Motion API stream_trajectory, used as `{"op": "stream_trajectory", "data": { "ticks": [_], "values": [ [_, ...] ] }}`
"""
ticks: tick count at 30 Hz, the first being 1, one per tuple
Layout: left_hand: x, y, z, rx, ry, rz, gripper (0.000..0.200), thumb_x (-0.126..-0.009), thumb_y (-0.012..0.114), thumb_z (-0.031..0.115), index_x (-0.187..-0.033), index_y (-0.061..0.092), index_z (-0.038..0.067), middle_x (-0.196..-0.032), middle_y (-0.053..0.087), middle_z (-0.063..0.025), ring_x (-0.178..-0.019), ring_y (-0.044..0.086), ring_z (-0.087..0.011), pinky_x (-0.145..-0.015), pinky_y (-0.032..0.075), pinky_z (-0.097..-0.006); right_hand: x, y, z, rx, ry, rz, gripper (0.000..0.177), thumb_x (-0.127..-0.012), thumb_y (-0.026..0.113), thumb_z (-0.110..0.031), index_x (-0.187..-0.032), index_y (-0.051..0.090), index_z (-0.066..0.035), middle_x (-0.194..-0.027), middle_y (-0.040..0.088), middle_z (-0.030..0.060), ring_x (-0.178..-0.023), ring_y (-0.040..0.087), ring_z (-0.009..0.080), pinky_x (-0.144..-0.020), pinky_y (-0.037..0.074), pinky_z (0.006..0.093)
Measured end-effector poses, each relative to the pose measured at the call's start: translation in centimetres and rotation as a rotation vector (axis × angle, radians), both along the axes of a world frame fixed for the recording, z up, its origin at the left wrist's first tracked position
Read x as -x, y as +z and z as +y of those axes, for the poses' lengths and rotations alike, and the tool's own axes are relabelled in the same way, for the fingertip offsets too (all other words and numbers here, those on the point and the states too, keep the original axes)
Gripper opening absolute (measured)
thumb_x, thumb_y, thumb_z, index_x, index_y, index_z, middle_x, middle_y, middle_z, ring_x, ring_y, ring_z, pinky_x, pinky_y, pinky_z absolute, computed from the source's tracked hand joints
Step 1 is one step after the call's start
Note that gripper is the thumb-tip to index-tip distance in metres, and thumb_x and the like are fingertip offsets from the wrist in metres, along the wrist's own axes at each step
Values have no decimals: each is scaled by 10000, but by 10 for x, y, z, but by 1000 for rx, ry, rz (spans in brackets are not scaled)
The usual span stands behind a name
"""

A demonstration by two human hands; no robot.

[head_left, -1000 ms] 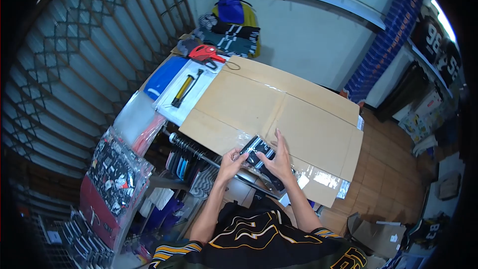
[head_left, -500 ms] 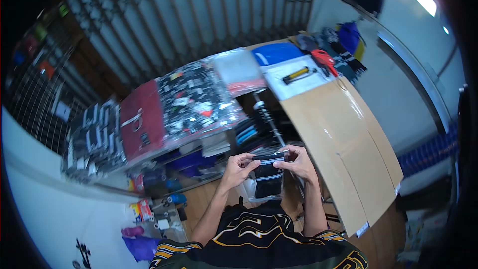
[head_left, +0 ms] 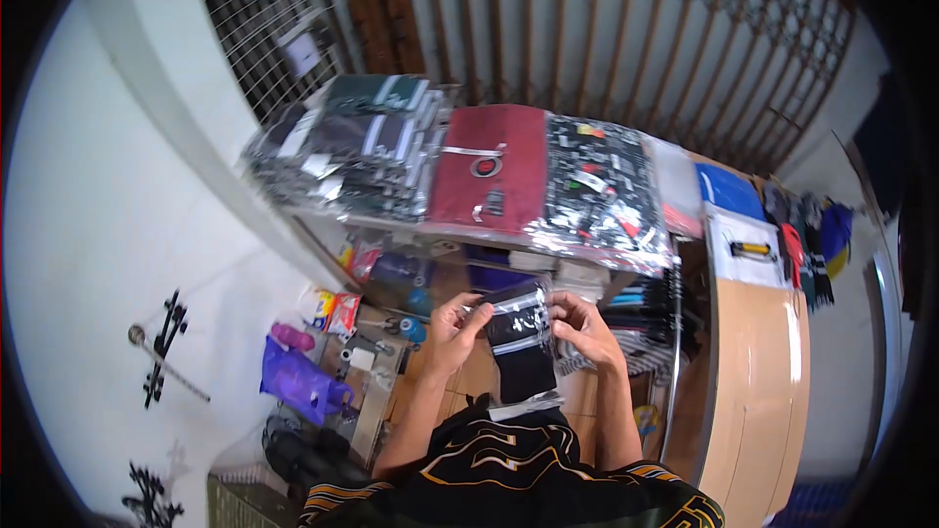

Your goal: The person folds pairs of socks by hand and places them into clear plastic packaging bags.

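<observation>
Both of my hands hold up a clear plastic packet (head_left: 518, 342) with a folded black-and-white garment inside, in front of my chest. My left hand (head_left: 452, 330) pinches the packet's upper left corner. Gripping the upper right edge is my right hand (head_left: 582, 328). The packet hangs down from my fingers, its lower end near my black-and-yellow shirt.
A shelf ahead carries stacked bagged garments: dark striped ones (head_left: 342, 147), a maroon one (head_left: 484, 171), a black patterned one (head_left: 597, 191). The cardboard-covered table (head_left: 758, 372) lies to the right. A purple bag (head_left: 298, 381) and small items sit on the floor at left.
The view has swung left from the cardboard table to the shelf of bagged garments. The packet was lifted off the table and is now held upright in both hands.
</observation>
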State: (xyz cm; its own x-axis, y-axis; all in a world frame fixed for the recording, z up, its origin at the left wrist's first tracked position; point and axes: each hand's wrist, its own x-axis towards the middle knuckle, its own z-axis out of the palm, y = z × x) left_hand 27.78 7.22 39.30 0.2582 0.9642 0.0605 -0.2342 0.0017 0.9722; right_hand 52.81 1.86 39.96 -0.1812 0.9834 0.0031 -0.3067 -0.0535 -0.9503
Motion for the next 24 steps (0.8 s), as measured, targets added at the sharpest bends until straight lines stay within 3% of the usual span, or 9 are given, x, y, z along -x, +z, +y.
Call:
{"op": "stream_trajectory", "data": {
  "ticks": [2, 5, 8, 11, 15, 20, 21, 22, 24],
  "values": [
    [29, 10, 2, -17, 111, 19, 136, -1002, 679, 114, -1089, 704, 13, -967, 700, 10, -851, 613, -48, -758, 483, -224, 9, -7, 15, 22, 204, -41, 559, -931, 792, -256, -1357, 541, 7, -871, 632, -18, -742, 568, 66, -671, 480, 244],
    [67, 14, 5, 78, 399, -335, 129, -1017, 666, 156, -1056, 701, 38, -987, 697, 16, -894, 626, -67, -796, 479, -215, 17, -8, 40, 104, 403, -311, 439, -935, 789, -217, -1267, 602, 1, -785, 596, -64, -702, 538, 31, -665, 473, 228],
    [99, 21, 7, 154, 576, -441, 133, -998, 694, 165, -1086, 687, 66, -983, 700, 5, -905, 661, -78, -721, 547, -251, 35, 1, 61, 175, 436, -211, 222, -884, 813, -65, -1058, 679, -29, -860, 689, -25, -786, 635, 61, -728, 506, 229],
    [122, 21, 13, 162, 726, -445, 205, -995, 695, 156, -1176, 647, 74, -1044, 693, -14, -912, 666, -84, -665, 561, -262, 65, 12, 85, 140, 368, -114, 215, -859, 823, -34, -1020, 681, -36, -893, 709, -4, -803, 647, 70, -743, 512, 236],
    [142, 37, 28, 55, 859, -437, 328, -1009, 667, 137, -1311, 541, 126, -1098, 641, -23, -856, 642, -98, -665, 561, -267, 106, 25, 123, 111, 157, -63, 277, -849, 831, -45, -1070, 663, -52, -871, 685, -4, -603, 542, 34, -511, 398, 218],
    [164, 65, 62, -70, 915, -460, 350, -1017, 602, 78, -1330, 500, 194, -950, 615, -10, -778, 584, -81, -693, 563, -273, 131, 57, 177, 52, 106, 127, 508, -912, 726, 20, -1355, 488, -49, -957, 748, 105, -601, 535, 37, -489, 355, 199],
    [169, 69, 71, -117, 914, -449, 338, -1018, 591, 69, -1323, 504, 187, -936, 612, -11, -780, 587, -83, -703, 563, -270, 129, 68, 186, 51, 164, 214, 647, -920, 691, 46, -1468, 367, -70, -998, 755, 137, -659, 613, 68, -534, 447, 217],
    [172, 73, 81, -162, 913, -438, 327, -1020, 579, 59, -1316, 508, 180, -922, 609, -11, -782, 590, -84, -713, 563, -268, 134, 77, 188, 12, 163, 299, 755, -914, 676, 65, -1535, 277, -95, -1144, 723, 187, -878, 715, 166, -738, 577, 287],
    [178, 84, 99, -155, 940, -409, 233, -1031, 553, 53, -1255, 565, 118, -933, 613, -11, -797, 591, -81, -740, 567, -266, 140, 97, 201, -172, 225, 353, 830, -911, 663, 77, -1573, 203, -118, -1301, 645, 236, -1136, 686, 269, -984, 557, 397]
  ]
}}
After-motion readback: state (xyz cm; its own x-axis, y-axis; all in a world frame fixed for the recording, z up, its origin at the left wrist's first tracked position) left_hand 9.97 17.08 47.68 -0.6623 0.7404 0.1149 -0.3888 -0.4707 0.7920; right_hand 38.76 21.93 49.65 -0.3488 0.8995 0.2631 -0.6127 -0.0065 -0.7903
